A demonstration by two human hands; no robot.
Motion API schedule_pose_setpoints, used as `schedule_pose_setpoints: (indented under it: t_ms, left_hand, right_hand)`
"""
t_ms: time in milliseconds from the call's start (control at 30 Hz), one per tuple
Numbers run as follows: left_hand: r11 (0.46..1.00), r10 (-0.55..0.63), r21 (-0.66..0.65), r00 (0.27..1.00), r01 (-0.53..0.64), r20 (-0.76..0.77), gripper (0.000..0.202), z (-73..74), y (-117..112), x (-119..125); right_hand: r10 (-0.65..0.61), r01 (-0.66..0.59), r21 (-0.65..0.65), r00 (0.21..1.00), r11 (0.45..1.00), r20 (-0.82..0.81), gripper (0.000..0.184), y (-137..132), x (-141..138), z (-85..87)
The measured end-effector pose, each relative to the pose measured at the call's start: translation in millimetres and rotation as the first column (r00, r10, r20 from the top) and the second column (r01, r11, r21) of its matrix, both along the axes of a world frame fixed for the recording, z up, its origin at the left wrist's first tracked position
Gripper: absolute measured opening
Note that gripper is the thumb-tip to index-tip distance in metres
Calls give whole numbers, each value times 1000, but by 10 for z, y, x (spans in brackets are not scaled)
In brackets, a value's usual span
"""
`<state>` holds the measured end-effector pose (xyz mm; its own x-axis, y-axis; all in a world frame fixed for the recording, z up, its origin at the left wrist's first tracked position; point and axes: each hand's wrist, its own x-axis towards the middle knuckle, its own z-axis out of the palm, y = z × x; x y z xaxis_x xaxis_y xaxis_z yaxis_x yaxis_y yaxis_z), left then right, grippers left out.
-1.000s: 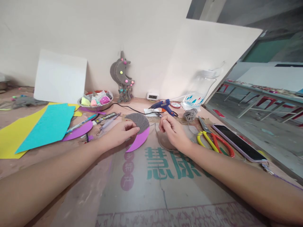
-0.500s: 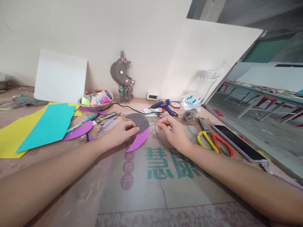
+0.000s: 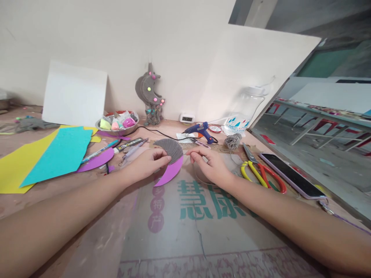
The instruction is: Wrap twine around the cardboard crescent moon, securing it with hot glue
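My left hand (image 3: 147, 163) pinches the inner edge of a purple foam crescent (image 3: 172, 171), whose upper half is wound with grey yarn (image 3: 170, 148). My right hand (image 3: 209, 163) is just right of the crescent, fingers closed on a thin grey yarn strand that leads toward its tip. A loop of that yarn lies on the table under my right hand. A small grey yarn ball (image 3: 232, 141) sits beyond my right hand.
A blue glue gun (image 3: 199, 130), scissors with yellow and red handles (image 3: 259, 170), a phone (image 3: 292, 175) and a clear jar (image 3: 245, 111) lie right. Teal foam (image 3: 59, 151) and yellow foam (image 3: 14, 169) sheets, a pen, a bowl of clay (image 3: 117, 123) and a finished moon ornament (image 3: 150, 94) are left and behind.
My right hand has slid left and down with the yarn strand, closing in on the crescent's tip. My left hand and the crescent have stayed put.
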<state>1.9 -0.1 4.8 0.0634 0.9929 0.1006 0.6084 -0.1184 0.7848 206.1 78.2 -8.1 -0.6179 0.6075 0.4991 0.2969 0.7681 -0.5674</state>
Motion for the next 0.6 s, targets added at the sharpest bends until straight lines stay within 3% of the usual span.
schedule_pose_setpoints:
  t_ms: [467,600]
  left_hand:
    - [999,-16,-27,997,18,71,32,-40,12,-4]
    - [999,-21,-40,994,26,111,31,-44,12,-4]
  right_hand:
    - [16,-15,-84,1000,996,13,8,22,-14,-14]
    - [48,-46,33,997,998,-58,4,58,-23,-46]
